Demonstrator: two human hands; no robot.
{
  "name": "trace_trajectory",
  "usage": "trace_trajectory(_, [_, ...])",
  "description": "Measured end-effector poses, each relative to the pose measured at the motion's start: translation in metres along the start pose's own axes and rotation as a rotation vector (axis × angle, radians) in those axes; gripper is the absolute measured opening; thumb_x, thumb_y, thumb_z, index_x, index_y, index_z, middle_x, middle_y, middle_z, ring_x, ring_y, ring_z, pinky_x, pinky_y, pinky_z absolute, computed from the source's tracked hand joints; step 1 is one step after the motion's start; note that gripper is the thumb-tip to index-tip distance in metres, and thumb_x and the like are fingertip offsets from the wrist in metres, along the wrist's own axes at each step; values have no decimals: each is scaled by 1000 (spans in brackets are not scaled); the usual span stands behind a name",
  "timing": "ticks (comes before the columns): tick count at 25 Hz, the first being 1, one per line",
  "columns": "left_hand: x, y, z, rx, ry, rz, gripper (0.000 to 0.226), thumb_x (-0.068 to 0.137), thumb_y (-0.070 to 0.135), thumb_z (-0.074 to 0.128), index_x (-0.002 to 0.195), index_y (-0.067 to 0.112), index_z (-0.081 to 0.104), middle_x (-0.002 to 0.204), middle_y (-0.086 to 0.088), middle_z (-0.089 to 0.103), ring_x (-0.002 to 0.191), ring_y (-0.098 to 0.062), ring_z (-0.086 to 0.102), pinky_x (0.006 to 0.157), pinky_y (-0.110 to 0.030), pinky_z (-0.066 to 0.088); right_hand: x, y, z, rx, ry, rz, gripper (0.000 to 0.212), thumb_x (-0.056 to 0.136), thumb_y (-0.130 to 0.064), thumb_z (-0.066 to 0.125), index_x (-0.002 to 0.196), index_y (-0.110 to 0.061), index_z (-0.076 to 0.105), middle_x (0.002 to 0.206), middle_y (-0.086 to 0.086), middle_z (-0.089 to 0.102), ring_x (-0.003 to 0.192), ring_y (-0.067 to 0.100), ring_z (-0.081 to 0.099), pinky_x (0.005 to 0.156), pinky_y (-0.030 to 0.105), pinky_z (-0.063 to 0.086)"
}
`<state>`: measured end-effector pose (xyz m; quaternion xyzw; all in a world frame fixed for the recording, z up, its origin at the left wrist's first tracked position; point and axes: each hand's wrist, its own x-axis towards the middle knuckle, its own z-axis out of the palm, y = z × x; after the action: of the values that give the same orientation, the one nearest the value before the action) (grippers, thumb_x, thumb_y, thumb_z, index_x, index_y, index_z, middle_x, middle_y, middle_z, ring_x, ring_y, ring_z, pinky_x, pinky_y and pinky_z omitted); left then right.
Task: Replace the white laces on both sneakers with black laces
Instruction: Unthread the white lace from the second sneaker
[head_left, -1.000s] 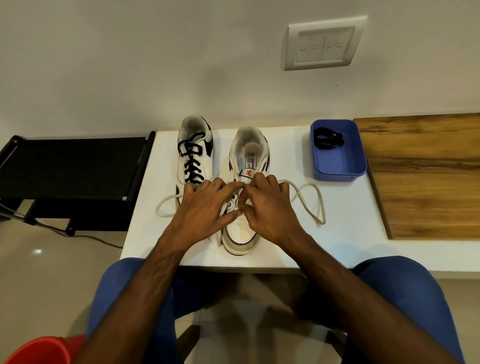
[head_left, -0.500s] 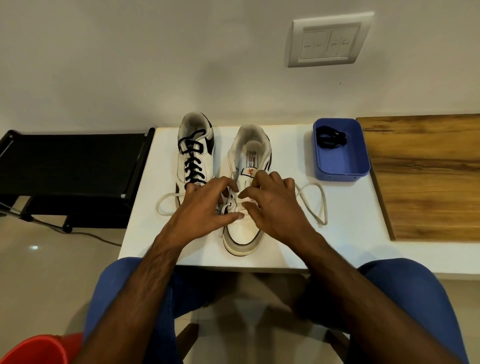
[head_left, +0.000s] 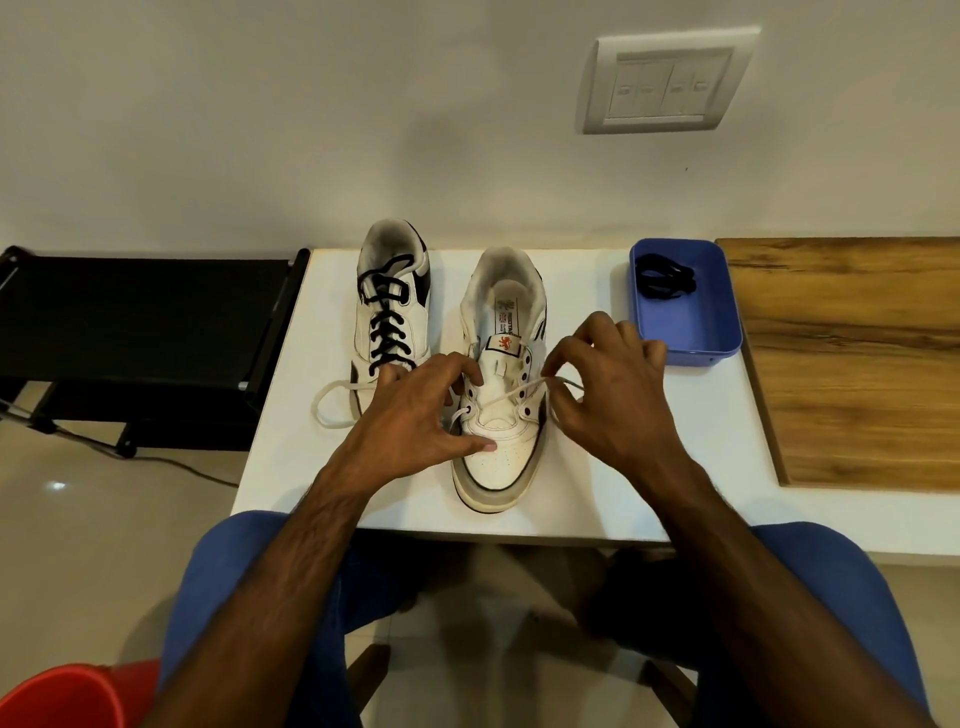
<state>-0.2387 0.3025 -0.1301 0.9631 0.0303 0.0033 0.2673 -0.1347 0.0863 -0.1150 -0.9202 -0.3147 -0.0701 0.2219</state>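
The right hand (head_left: 613, 395) pinches the white lace (head_left: 511, 392) between thumb and forefinger just beside the right edge of the right sneaker (head_left: 501, 395); the remaining fingers are curled. From the pinch, the lace runs taut to the left across the tongue toward a lower eyelet on the sneaker's left side. A further length of the lace loops on the table (head_left: 649, 467) under the right hand.

The left hand (head_left: 415, 415) rests on the left side of the same sneaker, thumb pressed flat on the toe cap and fingers bent over the left eyelet row. Whether these fingers grip the lace cannot be determined. A loop of white lace lies on the table to the left of this hand.

The left sneaker (head_left: 392, 306), already fitted with a black lace (head_left: 387, 332), stands just beside the right sneaker. A blue tray (head_left: 691, 332) to the right holds a coiled spare black lace (head_left: 665, 275). A wooden board (head_left: 852, 364) lies beside the tray.
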Motion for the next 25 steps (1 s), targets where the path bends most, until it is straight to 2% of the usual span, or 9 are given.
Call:
trace_trajectory(3, [0, 2, 3, -17, 9, 8, 71, 66, 63, 84, 120, 35, 47, 108, 20, 56, 94, -1, 58, 94, -34, 29, -3, -15, 11, 29, -65, -110, 31, 82, -29, 78, 113, -24, 72, 108, 0, 55, 102, 23, 49, 84, 34, 19])
trace_trajectory(8, [0, 6, 6, -50, 24, 31, 70, 67, 59, 85, 121, 34, 48, 108, 22, 55, 95, 3, 57, 90, -30, 26, -5, -34, 31, -8, -145, -177, 18, 75, -25, 86, 90, -23, 76, 102, 2, 58, 97, 26, 54, 78, 40, 33])
trace_trajectory(10, [0, 6, 8, -41, 28, 36, 70, 67, 59, 85, 120, 33, 48, 107, 20, 56, 95, 1, 57, 91, -31, 27, -3, -28, 24, -36, -118, -187, 16, 75, -25, 84, 87, -23, 74, 100, 0, 56, 96, 25, 53, 78, 40, 31])
trace_trajectory(13, [2, 5, 10, -35, 35, 43, 71, 66, 57, 87, 119, 27, 51, 106, 17, 56, 95, -3, 58, 91, -34, 31, 3, 0, 2, 2, -33, -63, 12, 79, -27, 77, 89, -23, 71, 97, -4, 51, 96, 20, 48, 82, 36, 20])
trace_trajectory(15, [2, 5, 10, -30, 45, 52, 71, 65, 56, 88, 119, 26, 52, 105, 17, 56, 94, -3, 57, 90, -34, 31, 1, 12, -6, 27, -14, -19, 12, 82, -29, 75, 93, -25, 72, 97, -7, 49, 97, 18, 46, 83, 34, 16])
trace_trajectory(17, [2, 5, 10, -28, 43, 52, 72, 66, 56, 88, 120, 27, 52, 105, 18, 54, 93, -2, 56, 89, -33, 29, -2, 4, 0, 36, -36, -68, 20, 83, -31, 76, 103, -28, 73, 99, -6, 50, 98, 17, 47, 82, 33, 16])
trace_trajectory(19, [1, 6, 10, -35, 35, 42, 72, 67, 57, 87, 122, 29, 51, 107, 20, 54, 95, 0, 55, 90, -31, 27, -4, -11, 13, 38, -74, -135, 26, 82, -34, 77, 107, -28, 74, 101, -4, 52, 98, 20, 49, 81, 34, 19])
trace_trajectory(22, [2, 6, 11, -41, 36, 39, 71, 68, 58, 86, 123, 31, 49, 106, 28, 50, 96, 3, 53, 90, -31, 27, -4, -26, 30, 27, -124, -183, 17, 79, -30, 82, 95, -26, 77, 101, 0, 55, 98, 25, 53, 80, 41, 31])
trace_trajectory(25, [2, 6, 10, -35, 35, 33, 70, 67, 57, 87, 121, 32, 49, 102, 30, 48, 94, 3, 52, 90, -29, 25, -4, -27, 29, -17, -117, -203, 12, 79, -27, 80, 89, -23, 74, 101, 1, 57, 98, 25, 53, 79, 43, 34])
